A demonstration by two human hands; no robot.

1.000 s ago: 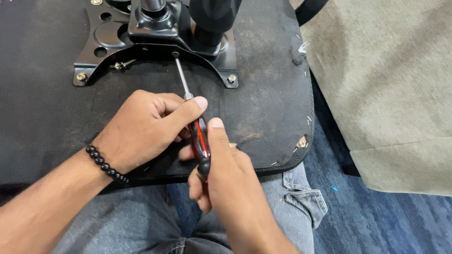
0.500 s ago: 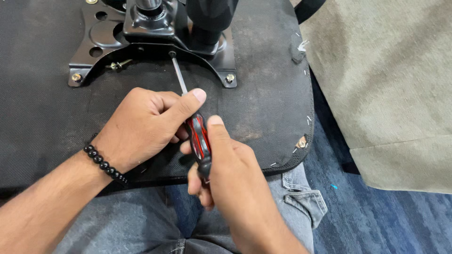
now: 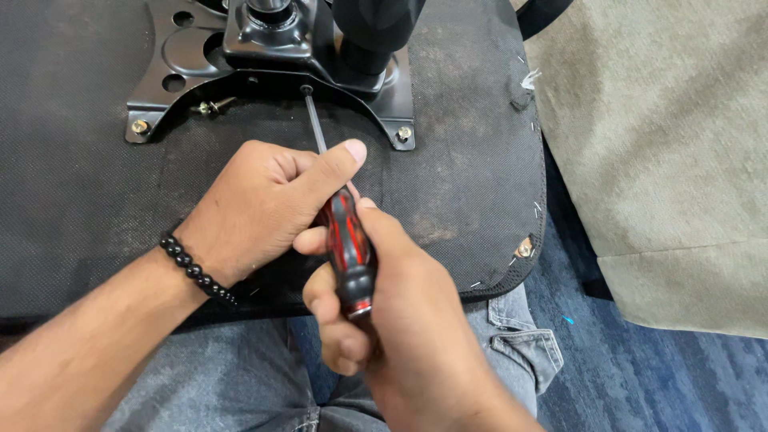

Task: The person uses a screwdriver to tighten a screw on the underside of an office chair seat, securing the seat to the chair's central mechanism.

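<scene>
Plainly, both hands drive a screwdriver (image 3: 346,240) into a screw (image 3: 306,90) at the plate (image 3: 180,48) edge.

Right hand (image 3: 400,320) has its fingers curled tight round the red-and-black handle, low near the lap, likely for twisting force. Left hand (image 3: 264,204) closes its fingers round the shaft where it meets the handle, thumb laid along the top, seemingly to steady the tip. The shaft slants up and left to the screw, just below the black plate on the upturned seat (image 3: 472,160). A loose screw (image 3: 210,106) lies near the plate's left corner. Bare seat fabric surrounds both hands; the seat's right edge is well apart, with a grey cushion (image 3: 664,160) beyond.
</scene>
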